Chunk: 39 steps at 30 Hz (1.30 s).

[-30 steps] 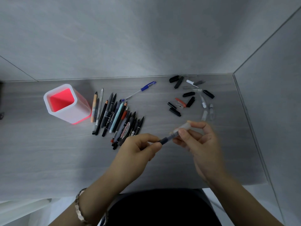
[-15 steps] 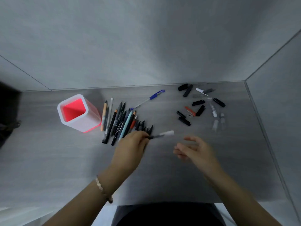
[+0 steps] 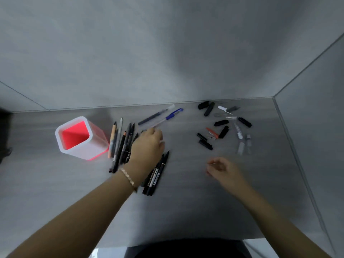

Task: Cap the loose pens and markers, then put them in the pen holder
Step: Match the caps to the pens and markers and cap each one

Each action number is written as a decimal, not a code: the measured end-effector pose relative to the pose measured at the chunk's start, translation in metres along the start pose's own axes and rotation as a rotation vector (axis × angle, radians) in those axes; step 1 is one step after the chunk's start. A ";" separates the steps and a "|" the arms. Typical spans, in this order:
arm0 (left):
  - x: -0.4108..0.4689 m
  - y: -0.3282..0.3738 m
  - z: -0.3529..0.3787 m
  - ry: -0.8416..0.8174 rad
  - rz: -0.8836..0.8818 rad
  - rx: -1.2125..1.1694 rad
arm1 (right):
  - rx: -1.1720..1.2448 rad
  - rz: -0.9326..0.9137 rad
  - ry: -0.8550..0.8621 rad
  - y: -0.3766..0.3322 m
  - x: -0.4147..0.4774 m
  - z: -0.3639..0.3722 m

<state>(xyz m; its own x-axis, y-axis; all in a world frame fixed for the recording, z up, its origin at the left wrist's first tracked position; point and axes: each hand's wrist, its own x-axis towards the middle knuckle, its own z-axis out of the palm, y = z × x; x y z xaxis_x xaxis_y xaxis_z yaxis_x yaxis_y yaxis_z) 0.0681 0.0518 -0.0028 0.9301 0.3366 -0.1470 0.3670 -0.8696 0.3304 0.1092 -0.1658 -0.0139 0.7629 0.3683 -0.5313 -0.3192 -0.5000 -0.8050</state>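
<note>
The left hand (image 3: 147, 146) lies flat over the middle of the row of loose pens (image 3: 119, 144), palm down, with a beaded bracelet (image 3: 128, 178) on the wrist. Its fingers bend down at the tips, so I cannot tell if it has hold of a pen. Black markers (image 3: 157, 173) stick out from under the hand on the near side. Just past the fingertips lie two capped pens side by side: a dark pen with a clear cap (image 3: 154, 116) and a clear pen with a blue cap (image 3: 172, 114). The pen holder (image 3: 97, 144) – white outside, red inside – stands upright just beside the row of pens, on the left, and no pens show inside it. The right hand (image 3: 221, 168) hangs over the grey table (image 3: 55, 192) with its fingers loosely curled and nothing in them. A bunch of loose caps (image 3: 223, 125) – black, red, white and clear – lies at the back right, apart from both hands.
</note>
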 end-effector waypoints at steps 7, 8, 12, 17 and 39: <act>-0.065 0.009 0.028 -0.241 -0.151 0.157 | -0.299 -0.114 0.198 0.010 0.012 -0.005; -0.066 0.010 0.029 -0.228 -0.174 0.148 | -0.394 -0.154 0.234 0.007 0.017 -0.006; -0.069 0.016 0.034 -0.184 -0.217 0.150 | -0.632 -0.269 0.279 -0.008 0.040 0.000; -0.073 0.020 0.030 -0.123 -0.206 0.094 | -0.725 -0.286 0.241 -0.005 0.052 0.008; -0.120 0.028 -0.039 -0.085 -0.006 -0.777 | 0.060 -0.347 -0.058 -0.068 -0.066 -0.022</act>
<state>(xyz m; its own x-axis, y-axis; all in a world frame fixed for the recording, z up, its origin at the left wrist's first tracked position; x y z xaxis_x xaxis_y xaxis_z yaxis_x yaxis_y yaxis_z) -0.0324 0.0015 0.0604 0.9350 0.2848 -0.2112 0.3075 -0.3550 0.8828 0.0934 -0.1737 0.0815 0.7993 0.5527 -0.2360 -0.0804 -0.2909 -0.9534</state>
